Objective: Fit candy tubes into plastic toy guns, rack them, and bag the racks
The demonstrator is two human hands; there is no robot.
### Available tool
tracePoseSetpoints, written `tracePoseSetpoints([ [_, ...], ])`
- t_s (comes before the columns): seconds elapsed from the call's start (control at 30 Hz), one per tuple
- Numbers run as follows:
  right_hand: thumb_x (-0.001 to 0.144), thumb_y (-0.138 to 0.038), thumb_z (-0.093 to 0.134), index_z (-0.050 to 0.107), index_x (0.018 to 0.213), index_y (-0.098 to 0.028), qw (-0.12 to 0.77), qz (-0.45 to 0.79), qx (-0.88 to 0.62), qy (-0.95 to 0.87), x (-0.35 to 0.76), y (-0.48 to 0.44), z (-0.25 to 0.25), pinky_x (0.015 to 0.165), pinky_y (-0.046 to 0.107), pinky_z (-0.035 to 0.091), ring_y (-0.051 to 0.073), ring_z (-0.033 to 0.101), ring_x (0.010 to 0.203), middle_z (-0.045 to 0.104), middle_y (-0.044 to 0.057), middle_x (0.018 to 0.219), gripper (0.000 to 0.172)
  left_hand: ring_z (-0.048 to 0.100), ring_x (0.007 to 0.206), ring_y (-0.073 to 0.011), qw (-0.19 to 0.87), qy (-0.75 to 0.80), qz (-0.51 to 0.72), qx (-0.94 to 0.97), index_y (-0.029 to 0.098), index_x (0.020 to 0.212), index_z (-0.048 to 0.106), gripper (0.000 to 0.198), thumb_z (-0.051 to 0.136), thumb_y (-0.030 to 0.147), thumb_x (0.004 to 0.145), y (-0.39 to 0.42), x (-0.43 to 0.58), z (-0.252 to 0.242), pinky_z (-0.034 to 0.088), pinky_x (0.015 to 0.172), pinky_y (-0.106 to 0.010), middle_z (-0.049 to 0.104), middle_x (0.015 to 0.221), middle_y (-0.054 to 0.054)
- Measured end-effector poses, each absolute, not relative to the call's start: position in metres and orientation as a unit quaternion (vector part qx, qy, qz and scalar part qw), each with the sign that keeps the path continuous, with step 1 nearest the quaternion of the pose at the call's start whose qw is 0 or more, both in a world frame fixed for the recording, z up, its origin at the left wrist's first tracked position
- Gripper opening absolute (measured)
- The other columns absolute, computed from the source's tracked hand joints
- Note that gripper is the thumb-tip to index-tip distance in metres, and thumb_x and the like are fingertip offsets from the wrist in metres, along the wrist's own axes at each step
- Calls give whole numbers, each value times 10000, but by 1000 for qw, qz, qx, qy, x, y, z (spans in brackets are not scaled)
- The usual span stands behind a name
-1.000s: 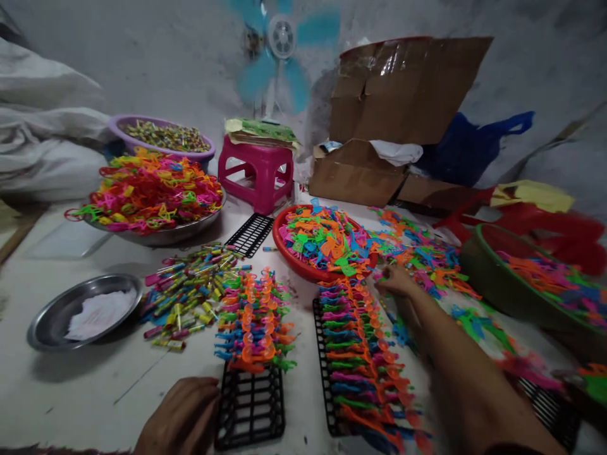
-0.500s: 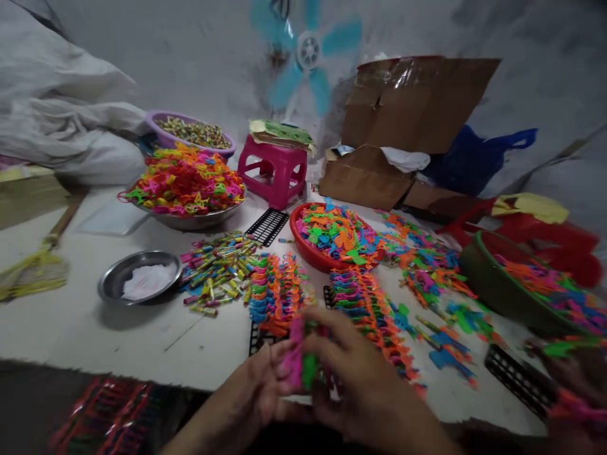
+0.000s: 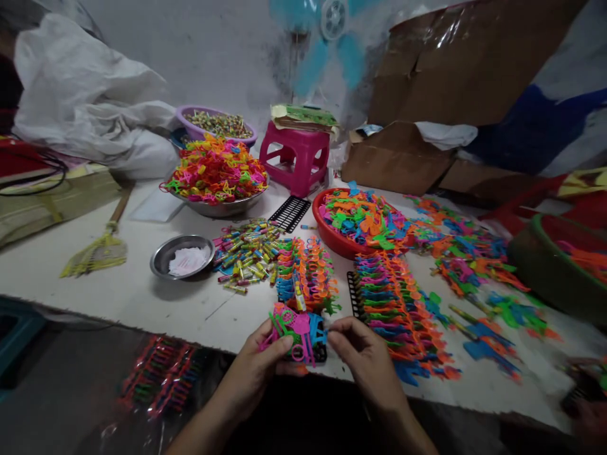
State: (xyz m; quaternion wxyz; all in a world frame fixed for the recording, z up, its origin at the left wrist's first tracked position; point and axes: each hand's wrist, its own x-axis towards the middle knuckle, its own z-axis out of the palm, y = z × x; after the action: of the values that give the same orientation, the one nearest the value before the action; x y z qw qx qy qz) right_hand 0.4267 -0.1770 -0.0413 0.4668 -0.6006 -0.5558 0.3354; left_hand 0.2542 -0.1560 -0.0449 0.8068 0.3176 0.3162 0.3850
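My left hand [image 3: 263, 354] is closed on a bunch of plastic toy pieces [image 3: 298, 322] in pink and green, thumb on top. Blue toy pieces [image 3: 317, 328] show at the bunch's right side, with a black grid strip partly under them. My right hand [image 3: 363, 351] has its fingers curled and the tips together at the blue pieces' right edge; what lies between them is hidden. Just beyond is a black rack filled with colourful toy pieces [image 3: 308, 272], a small printed tube [image 3: 298, 292] on its front. To the right, a longer row of toy pieces [image 3: 391, 303] stands in another rack [image 3: 353, 297].
Printed tubes [image 3: 249, 253] lie heaped left of the racks, beside a steel bowl [image 3: 159, 268] holding white paper. Behind are a heaped basin [image 3: 227, 207], a pink stool [image 3: 296, 155] and a red basin [image 3: 332, 243]. Loose toys cover the right side. Another person's hand shows far right.
The view has turned left and down. My right hand has drawn back from the left, uncovering the pink, green and blue pieces between my hands.
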Motion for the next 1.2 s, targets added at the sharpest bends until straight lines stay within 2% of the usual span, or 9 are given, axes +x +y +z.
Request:
tracePoseSetpoints([
  [0.1, 754, -360, 589, 562, 748, -176, 466, 342, -603, -551, 432, -182, -51, 481, 217, 442, 117, 520, 541, 549, -10, 614, 186, 603, 749, -170, 795, 325, 380, 343, 180, 1056, 568, 341, 617, 284, 735, -158, 252, -47, 521, 593, -275, 637, 907, -59],
  [0.17, 798, -276, 542, 594, 894, -196, 489, 226, -590, -602, 436, -182, -53, 624, 279, 484, 161, 577, 727, 604, 48, 820, 134, 578, 605, -124, 802, 319, 354, 360, 156, 987, 596, 274, 599, 284, 745, -159, 248, -47, 495, 520, -227, 627, 735, -29],
  [0.27, 802, -170, 529, 589, 1063, -276, 438, 87, -497, -744, 440, -179, -52, 817, 376, 443, 214, 536, 984, 586, 70, 1077, 288, 496, 436, -70, 831, 307, 281, 370, 111, 805, 620, 174, 573, 271, 752, -160, 240, -48, 406, 400, -157, 568, 545, -3],
  [0.37, 805, -137, 509, 598, 1067, -299, 397, 94, -413, -814, 442, -178, -55, 795, 353, 460, 187, 583, 904, 658, 26, 965, 321, 454, 388, -46, 847, 316, 226, 362, 102, 711, 612, 204, 571, 298, 751, -160, 231, -51, 361, 358, -135, 557, 524, 0],
  [0.47, 793, -176, 527, 643, 975, -254, 464, 119, -500, -721, 446, -181, -72, 725, 344, 491, 193, 616, 814, 682, 32, 883, 230, 402, 366, -24, 840, 329, 234, 362, 122, 758, 608, 201, 625, 317, 713, -157, 221, -57, 339, 357, -127, 534, 518, 35],
  [0.63, 717, -309, 615, 661, 635, -195, 531, 186, -670, -485, 446, -178, -115, 529, 312, 499, 192, 606, 529, 660, 4, 569, 147, 578, 676, -113, 680, 456, 375, 435, 175, 871, 560, 299, 706, 258, 623, -149, 212, -69, 456, 613, -204, 619, 733, 19],
  [0.77, 710, -314, 616, 659, 610, -183, 541, 194, -660, -483, 440, -165, -128, 589, 317, 505, 191, 612, 569, 663, 12, 586, 171, 566, 675, -129, 522, 524, 428, 519, 168, 749, 553, 203, 674, 297, 649, -139, 208, -76, 441, 643, -229, 599, 689, 25],
  [0.9, 720, -308, 615, 676, 736, -180, 553, 187, -639, -501, 441, -158, -128, 687, 328, 502, 204, 627, 716, 682, 44, 743, 143, 579, 658, -146, 510, 537, 393, 545, 158, 736, 556, 219, 651, 341, 662, -133, 202, -87, 450, 613, -241, 618, 693, 1],
  [1.2, 790, -302, 554, 664, 773, -197, 526, 208, -602, -563, 445, -155, -146, 686, 308, 480, 192, 606, 753, 654, 54, 787, 153, 516, 1089, -214, 506, 389, 292, 712, 186, 776, 536, 94, 498, 130, 711, -137, 226, -111, 395, 900, -350, 608, 1102, -118],
])
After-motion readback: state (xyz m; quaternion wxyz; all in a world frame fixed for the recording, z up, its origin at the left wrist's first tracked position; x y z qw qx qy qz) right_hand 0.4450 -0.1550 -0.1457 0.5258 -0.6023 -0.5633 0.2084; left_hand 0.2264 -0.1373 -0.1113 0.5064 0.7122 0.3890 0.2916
